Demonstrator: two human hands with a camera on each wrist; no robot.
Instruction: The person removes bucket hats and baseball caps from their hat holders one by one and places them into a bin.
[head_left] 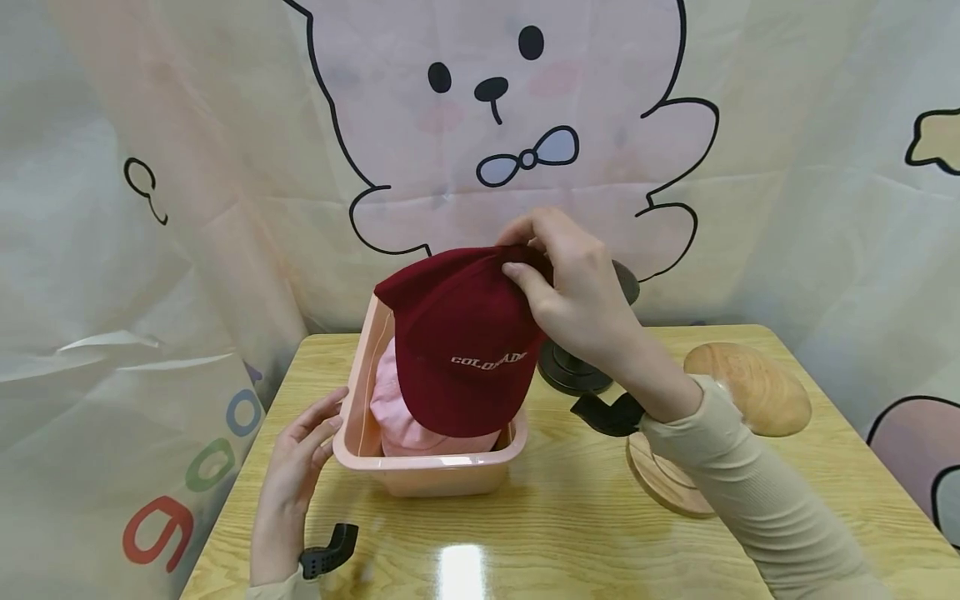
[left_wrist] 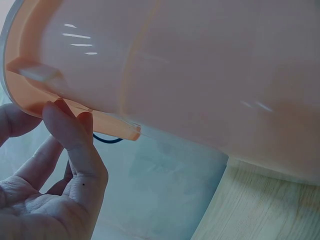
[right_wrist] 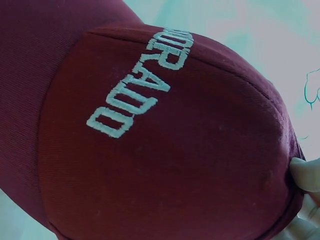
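A dark red baseball cap [head_left: 468, 342] with white lettering hangs above a pink plastic bin [head_left: 438, 477], its brim pointing down. My right hand [head_left: 573, 283] pinches the cap's crown between thumb and fingers. In the right wrist view the cap [right_wrist: 175, 150] fills most of the picture, with the fingertips at its right edge. Pink cloth [head_left: 393, 408] lies inside the bin, partly hidden by the cap. My left hand [head_left: 296, 458] holds the bin's left rim. Its bent fingers at the rim appear in the left wrist view beside the bin wall [left_wrist: 200, 75].
A black stand with a round base [head_left: 562, 371] is behind my right forearm. To the right are a smooth rounded wooden piece [head_left: 750, 387] and a round wooden base [head_left: 667, 479], partly covered by my sleeve. A printed curtain [head_left: 225, 167] hangs behind the wooden table [head_left: 570, 533].
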